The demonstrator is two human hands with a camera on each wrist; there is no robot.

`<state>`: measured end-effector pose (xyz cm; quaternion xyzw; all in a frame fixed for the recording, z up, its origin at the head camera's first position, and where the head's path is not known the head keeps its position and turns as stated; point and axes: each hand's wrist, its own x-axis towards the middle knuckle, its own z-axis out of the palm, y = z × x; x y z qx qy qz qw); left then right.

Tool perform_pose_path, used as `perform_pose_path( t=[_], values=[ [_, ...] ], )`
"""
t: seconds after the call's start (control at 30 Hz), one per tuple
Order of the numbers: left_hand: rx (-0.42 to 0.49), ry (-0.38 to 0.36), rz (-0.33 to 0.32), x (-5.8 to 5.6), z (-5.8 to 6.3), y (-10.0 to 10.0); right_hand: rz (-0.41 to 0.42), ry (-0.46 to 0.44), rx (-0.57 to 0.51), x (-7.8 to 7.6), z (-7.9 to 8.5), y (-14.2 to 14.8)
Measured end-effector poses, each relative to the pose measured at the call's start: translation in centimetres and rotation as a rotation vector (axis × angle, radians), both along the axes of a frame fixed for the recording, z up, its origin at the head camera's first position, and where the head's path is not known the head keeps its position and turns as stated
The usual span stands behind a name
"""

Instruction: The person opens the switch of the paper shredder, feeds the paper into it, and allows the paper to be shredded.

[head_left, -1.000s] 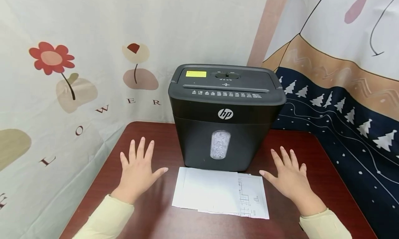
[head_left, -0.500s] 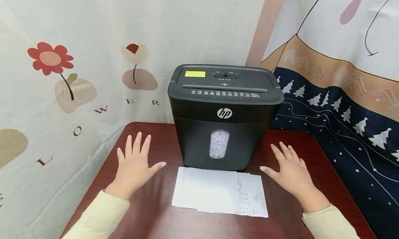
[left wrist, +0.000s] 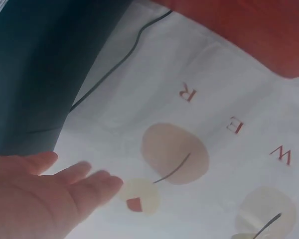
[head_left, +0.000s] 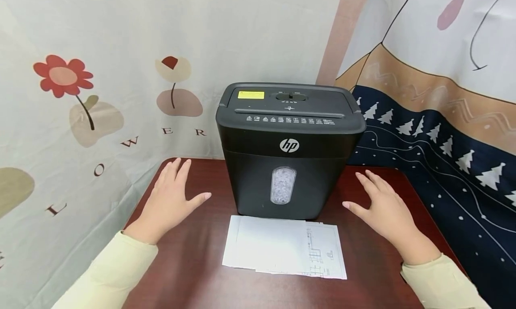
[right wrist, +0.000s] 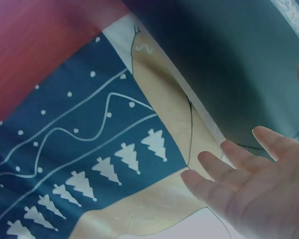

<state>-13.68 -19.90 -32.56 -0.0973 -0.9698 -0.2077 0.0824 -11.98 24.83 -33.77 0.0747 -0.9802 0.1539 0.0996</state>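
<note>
A black HP paper shredder [head_left: 250, 179] stands upright on the table, with paper bits showing behind its small front window [head_left: 283, 186]. Flat in front of its base lie several sheets of paper [head_left: 266, 246], the right-hand one printed with a line drawing. Left of the shredder, my left hand [head_left: 167, 201] is held over the table, fingers extended and thumb apart, with nothing in it. My right hand [head_left: 383, 208] hovers on the other side, fingers spread loosely and likewise holding nothing. Both wrist views show the fingers beside the shredder's dark body [left wrist: 45, 64].
The dark red table [head_left: 209, 282] has rounded far corners. Close behind it hangs a pale curtain with flower prints [head_left: 63, 76], and a navy tree-patterned cloth [head_left: 427, 165] covers the right side. A black cord [left wrist: 124, 57] runs behind the shredder.
Both hands have moved: the left a little left and farther up the view, the right up and slightly right, their fingers turning inward. The shredder and paper stay in place.
</note>
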Motion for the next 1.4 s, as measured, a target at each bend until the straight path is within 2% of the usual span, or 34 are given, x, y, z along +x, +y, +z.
perform_pose_path(
  t=[0.27, 0.67, 0.9, 1.2, 1.4],
  values=[
    [0.031, -0.024, -0.018, -0.7, 3.0, 0.8, 0.019, 0.039, -0.048, -0.3, 2.1, 0.0],
    [0.05, -0.039, -0.131, -2.0, 7.4, 1.2, 0.012, 0.123, -0.091, -0.3, 5.2, 0.4],
    [0.055, -0.073, -0.14, -2.7, 10.0, 1.5, 0.027, 0.219, -0.116, -0.6, 6.5, 0.2],
    [0.054, -0.126, -0.144, -4.5, 13.3, 2.6, 0.071, 0.333, -0.108, -1.2, 8.2, -0.7],
    [0.008, -0.134, -0.151, -5.7, 15.1, 3.6, 0.116, 0.389, -0.092, -1.7, 9.2, -1.3]
  ],
)
